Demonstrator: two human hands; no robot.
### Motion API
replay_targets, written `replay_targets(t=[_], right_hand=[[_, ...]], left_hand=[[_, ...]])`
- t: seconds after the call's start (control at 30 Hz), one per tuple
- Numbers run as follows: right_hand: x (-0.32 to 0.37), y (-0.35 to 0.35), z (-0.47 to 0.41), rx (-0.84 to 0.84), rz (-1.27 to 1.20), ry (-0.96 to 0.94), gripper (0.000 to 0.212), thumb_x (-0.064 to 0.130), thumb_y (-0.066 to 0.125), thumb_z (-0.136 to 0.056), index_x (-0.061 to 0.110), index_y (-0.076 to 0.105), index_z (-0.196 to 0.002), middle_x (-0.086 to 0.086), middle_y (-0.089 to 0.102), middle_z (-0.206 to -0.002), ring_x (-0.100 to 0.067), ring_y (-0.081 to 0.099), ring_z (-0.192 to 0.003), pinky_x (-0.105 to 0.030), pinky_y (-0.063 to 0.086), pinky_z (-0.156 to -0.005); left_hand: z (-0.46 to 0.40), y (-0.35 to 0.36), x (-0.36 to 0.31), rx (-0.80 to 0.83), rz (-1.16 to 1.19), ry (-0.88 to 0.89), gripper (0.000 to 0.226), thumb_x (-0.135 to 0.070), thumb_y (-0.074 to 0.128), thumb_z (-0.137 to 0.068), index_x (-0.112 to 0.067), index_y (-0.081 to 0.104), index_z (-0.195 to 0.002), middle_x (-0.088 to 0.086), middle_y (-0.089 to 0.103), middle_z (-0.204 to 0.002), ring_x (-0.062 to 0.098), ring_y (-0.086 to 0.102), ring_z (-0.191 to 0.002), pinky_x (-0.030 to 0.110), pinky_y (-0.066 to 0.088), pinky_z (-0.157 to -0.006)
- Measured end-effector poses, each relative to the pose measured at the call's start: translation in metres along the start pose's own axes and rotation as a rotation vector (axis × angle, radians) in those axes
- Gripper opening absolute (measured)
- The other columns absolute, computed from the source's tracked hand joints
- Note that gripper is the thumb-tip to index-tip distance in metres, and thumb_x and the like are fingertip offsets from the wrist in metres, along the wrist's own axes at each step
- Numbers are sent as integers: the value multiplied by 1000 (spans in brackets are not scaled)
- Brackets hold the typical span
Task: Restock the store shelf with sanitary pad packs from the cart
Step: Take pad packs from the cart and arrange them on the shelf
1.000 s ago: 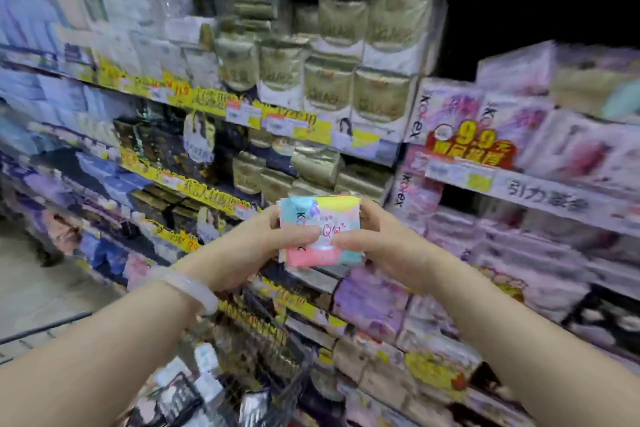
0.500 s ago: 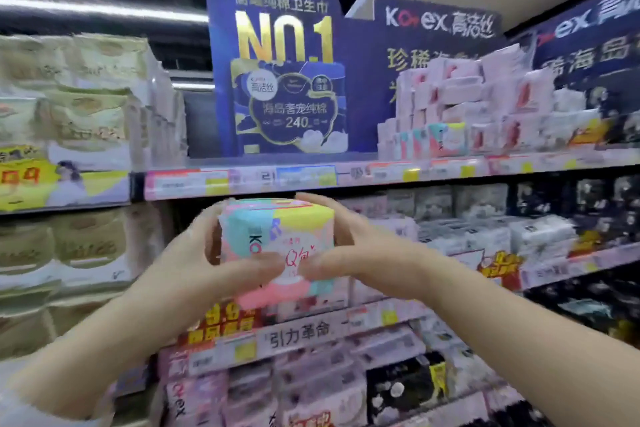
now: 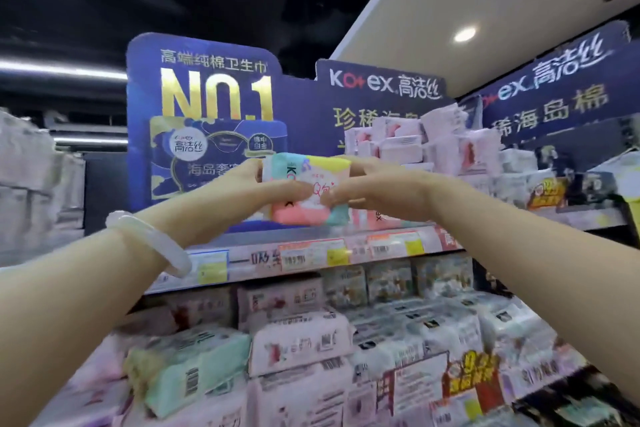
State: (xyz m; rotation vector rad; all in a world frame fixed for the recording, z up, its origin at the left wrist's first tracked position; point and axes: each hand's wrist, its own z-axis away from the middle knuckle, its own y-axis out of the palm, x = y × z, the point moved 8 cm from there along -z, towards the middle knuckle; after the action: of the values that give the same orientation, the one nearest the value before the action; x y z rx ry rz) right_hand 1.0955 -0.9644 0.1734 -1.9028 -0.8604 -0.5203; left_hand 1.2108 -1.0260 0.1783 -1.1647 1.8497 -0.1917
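A small pad pack (image 3: 304, 208) in pink, teal and yellow is held up between both hands, just above the top shelf (image 3: 311, 250). My left hand (image 3: 256, 185) grips its left side, thumb across the front. My right hand (image 3: 374, 184) grips its right side the same way. A white bangle (image 3: 152, 243) circles my left wrist. Behind and right of the pack stands a stack of pink and white packs (image 3: 433, 146) on the same shelf. The cart is out of view.
A blue brand sign (image 3: 201, 107) rises at the back of the top shelf. Price tags (image 3: 311, 255) line the shelf edge. The shelves below are full of pink, white and green packs (image 3: 298, 343). Pale packs (image 3: 31, 170) fill the left bay.
Both hands have lifted the pack from chest height up to the top shelf. My view has tilted up from the lower shelves and cart to the top shelf and ceiling.
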Motion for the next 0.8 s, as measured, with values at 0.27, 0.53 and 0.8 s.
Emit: replay_targets(t=[0.27,0.53,0.8], right_hand=[[-22,-50,-58,73,365,-59,46,36,75,-71,25,61,-114,4,67,-105,-10,61,-98,-30,44,-95],[-56,-52,-86,234,709,55,36,38,74,-74,25,66,-106,3,69,-101,-18,67,-90,-33,53,-75],[-81,-65,-90,349,699,168,62,37,81,-66,31,55,-122,3,63,-116,-20,69,-95,-41,56,-86]], left_hand=[[-72,-4,36,31,-80,-92,34,-29,70,-75,-14,66,-105,1,73,-96,13,68,-85,24,53,-79],[-89,-2,97,30,-370,-497,99,-58,81,-49,-22,34,-129,-6,61,-114,6,59,-103,25,48,-90],[-109,40,96,189,-292,-491,34,-36,79,-70,-21,57,-90,3,61,-99,13,55,-95,36,43,-103]])
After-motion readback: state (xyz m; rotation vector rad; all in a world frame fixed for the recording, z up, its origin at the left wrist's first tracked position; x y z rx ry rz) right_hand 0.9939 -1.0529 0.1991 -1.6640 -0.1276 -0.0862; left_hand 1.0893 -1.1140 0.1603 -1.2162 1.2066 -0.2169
